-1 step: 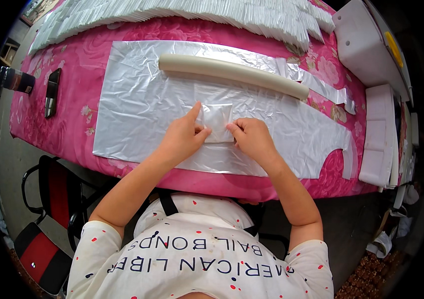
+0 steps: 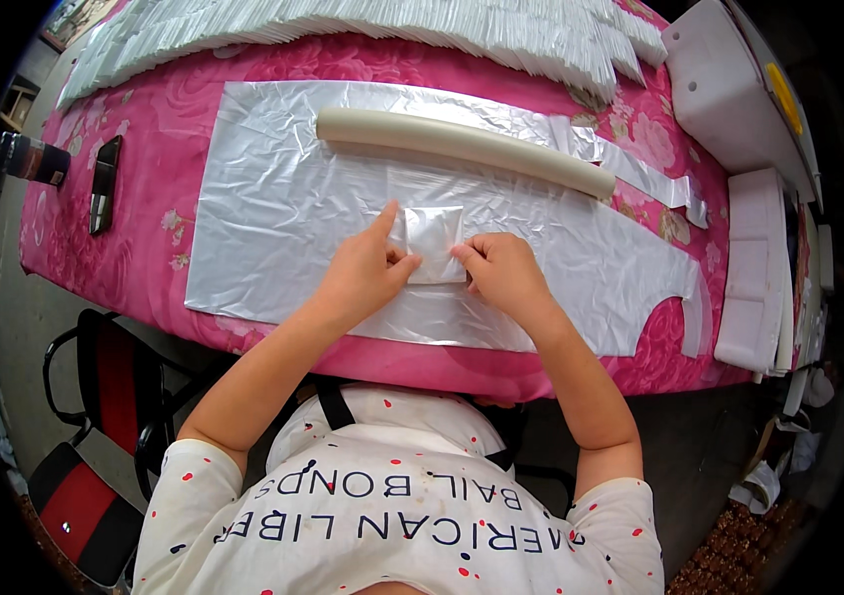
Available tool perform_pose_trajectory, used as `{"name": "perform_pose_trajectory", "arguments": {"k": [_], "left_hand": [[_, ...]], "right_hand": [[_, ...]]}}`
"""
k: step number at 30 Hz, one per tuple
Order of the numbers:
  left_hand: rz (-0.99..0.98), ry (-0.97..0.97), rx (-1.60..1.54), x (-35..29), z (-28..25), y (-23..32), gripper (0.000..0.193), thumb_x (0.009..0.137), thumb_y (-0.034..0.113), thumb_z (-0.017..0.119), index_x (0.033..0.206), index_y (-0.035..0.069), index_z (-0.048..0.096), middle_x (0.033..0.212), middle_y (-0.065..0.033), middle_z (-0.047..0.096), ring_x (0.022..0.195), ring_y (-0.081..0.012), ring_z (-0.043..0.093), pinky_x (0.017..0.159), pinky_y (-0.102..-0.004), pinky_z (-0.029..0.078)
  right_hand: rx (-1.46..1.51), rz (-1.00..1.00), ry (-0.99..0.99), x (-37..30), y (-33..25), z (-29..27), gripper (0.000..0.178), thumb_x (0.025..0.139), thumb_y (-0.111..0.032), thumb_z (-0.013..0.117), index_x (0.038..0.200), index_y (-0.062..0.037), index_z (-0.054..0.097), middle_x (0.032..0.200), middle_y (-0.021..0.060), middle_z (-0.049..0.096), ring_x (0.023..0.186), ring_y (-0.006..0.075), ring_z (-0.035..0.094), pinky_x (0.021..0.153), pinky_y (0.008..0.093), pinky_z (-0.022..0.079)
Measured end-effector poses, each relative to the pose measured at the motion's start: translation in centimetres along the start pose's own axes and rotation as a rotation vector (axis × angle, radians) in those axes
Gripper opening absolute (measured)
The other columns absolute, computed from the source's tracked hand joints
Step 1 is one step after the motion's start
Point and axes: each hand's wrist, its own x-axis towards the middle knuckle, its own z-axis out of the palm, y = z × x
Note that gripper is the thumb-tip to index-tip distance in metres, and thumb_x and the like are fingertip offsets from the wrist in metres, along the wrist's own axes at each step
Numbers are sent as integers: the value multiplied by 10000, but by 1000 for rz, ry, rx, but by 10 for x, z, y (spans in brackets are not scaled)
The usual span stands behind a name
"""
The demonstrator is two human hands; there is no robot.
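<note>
On a pink flowered tablecloth (image 2: 124,268), a wrinkled silvery plastic sheet (image 2: 263,218) lies spread flat, and a small folded packet (image 2: 434,233) sits on its middle, between the two hands. The right hand (image 2: 506,273) pinches the packet's right edge between thumb and forefinger. The left hand (image 2: 367,268) has its forefinger stretched away from its thumb, the thumb at the packet's left edge; whether it grips there I cannot tell. Beyond them, a long pale tube (image 2: 467,149) rests across the sheet, and a phone (image 2: 104,186) lies off to the left.
</note>
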Motion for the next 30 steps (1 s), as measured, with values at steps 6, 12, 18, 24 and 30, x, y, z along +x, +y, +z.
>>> {"name": "perform_pose_trajectory", "arguments": {"k": [6,12,18,24,30], "left_hand": [[243,114,212,-10,0,4,638,775,136,649,1311,-42,355,1034,-148,588,833,-204,604,683,-297,484],[756,45,433,-10,18,-6,607,777,146,632,1302,-17,373,1237,-177,478,1132,-313,479,925,-373,407],[541,63,664,2,39,0,872,786,485,569,1348,-92,235,1421,-244,228,1348,-351,179,1097,-447,118],[535,80,664,9,49,-14,1111,681,663,556,1369,-104,141,1449,-248,136,1373,-340,72,1107,-444,40],[543,83,671,8,51,-19,1117,691,679,527,1370,-108,121,1453,-254,110,1374,-348,52,1102,-462,6]], "right_hand": [[88,173,-117,11,-3,-9,295,853,-229,568,704,20,619,577,39,566,485,107,554,469,250,423],[175,219,-190,24,2,-12,291,835,-224,563,686,21,609,593,75,582,494,145,580,505,270,451],[222,248,-215,25,-1,-14,295,829,-220,566,636,0,594,569,38,550,485,113,531,474,241,413],[157,220,-157,20,-3,-13,250,780,-207,595,652,6,616,593,91,603,517,173,599,516,284,462],[-298,-67,174,-14,-5,7,196,684,-192,672,762,-23,612,662,116,624,622,250,613,576,331,474]]}}
